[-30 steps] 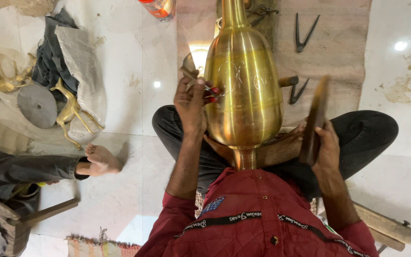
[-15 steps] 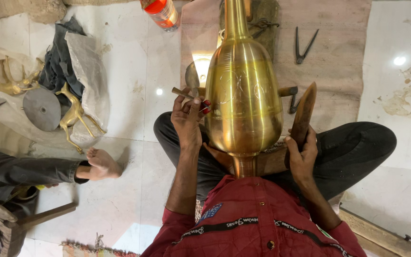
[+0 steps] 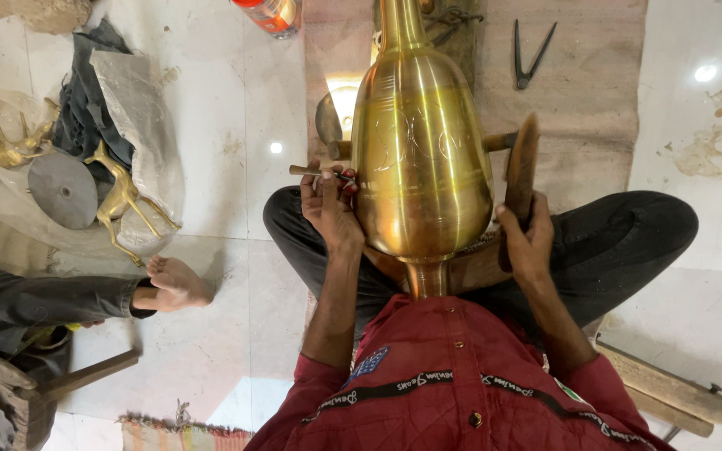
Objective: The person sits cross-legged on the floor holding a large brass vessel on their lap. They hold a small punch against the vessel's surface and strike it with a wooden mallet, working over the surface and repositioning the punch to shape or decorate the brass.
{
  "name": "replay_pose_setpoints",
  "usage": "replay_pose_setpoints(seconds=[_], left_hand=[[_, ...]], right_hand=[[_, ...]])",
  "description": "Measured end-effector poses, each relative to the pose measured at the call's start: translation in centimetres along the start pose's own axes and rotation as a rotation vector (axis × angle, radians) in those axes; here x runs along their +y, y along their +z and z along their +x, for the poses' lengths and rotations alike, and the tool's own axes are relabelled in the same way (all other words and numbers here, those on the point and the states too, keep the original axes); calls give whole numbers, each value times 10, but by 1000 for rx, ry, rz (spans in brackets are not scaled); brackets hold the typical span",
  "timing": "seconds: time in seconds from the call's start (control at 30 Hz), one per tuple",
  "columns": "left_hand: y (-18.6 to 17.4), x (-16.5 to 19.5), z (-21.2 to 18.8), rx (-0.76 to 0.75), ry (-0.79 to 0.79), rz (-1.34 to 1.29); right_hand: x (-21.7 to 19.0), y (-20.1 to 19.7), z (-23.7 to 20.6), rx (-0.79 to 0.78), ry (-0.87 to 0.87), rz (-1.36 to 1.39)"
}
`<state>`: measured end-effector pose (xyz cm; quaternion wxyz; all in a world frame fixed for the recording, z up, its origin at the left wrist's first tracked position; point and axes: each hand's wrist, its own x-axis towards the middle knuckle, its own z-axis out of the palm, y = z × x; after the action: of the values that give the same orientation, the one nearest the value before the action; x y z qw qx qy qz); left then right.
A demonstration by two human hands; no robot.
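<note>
Floor (image 3: 236, 167): pale glossy tiles, lamp glare; woven mat (image 3: 578, 108) ahead
Vase (image 3: 421, 159): brass, upright in lap
Left hand (image 3: 327, 205): fingers clamped on small chisel (image 3: 315, 172)
Right hand (image 3: 528, 238): fingers wrapped around wooden mallet (image 3: 521, 171)

head cam | looks steeply down | close over lap, floor (image 3: 236, 117) around

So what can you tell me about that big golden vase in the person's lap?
The vase looks like polished brass, with faint engraved lines on its body. It has a bulging belly, a long narrow neck pointing away from the person and a slim stem toward their chest. It lies across the crossed legs. The left hand presses a thin tool against its side; the right hand holds a wooden mallet beside it.
</note>
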<state>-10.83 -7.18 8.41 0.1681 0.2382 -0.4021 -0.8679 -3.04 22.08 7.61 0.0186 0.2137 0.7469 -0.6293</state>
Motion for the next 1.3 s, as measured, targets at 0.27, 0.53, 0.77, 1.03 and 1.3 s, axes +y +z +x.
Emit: replay_pose_setpoints(seconds=[0.27, 0.53, 0.77, 1.03, 1.3], left_hand=[[-19, -21, 17, 40, -4, -65], [-27, -27, 29, 27, -10, -31], [11, 18, 17, -124, 141, 244], [75, 51, 14, -564, -26, 481], [110, 36, 15, -796, 13, 685]], right_hand=[[24, 7, 45, -249, 54, 258], [10, 13, 27, -125, -4, 28], [-8, -8, 28, -100, 97, 95], [-64, -41, 31, -200, -226, 150], [-105, -46, 35, -223, -568, -455]])
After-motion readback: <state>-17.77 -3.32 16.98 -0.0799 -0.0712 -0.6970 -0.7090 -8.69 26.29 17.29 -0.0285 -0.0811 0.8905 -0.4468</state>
